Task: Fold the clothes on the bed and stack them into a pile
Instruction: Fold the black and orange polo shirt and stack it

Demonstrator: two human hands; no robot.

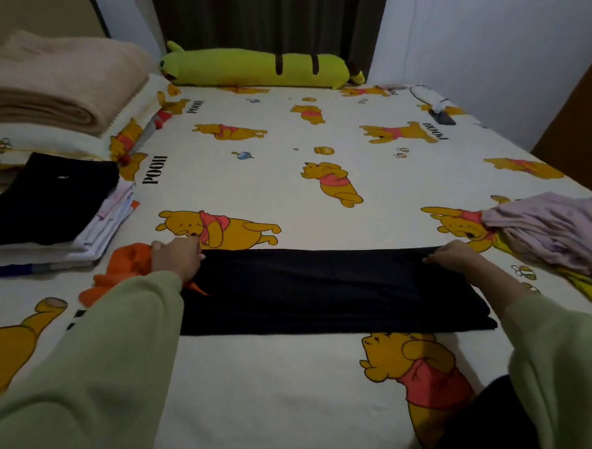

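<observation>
A black garment lies folded into a long flat band across the bed, close in front of me. My left hand pinches its far left corner, and my right hand grips its far right corner. An orange cloth lies bunched under and beside my left hand. At the left sits a pile of folded clothes, with a black piece on top of white ones. A loose heap of lilac clothes lies at the right edge, over something yellow.
A folded beige blanket rests on a pillow at the back left. A long green plush bolster lies along the far edge under dark curtains. A dark phone with a white charger sits at the far right.
</observation>
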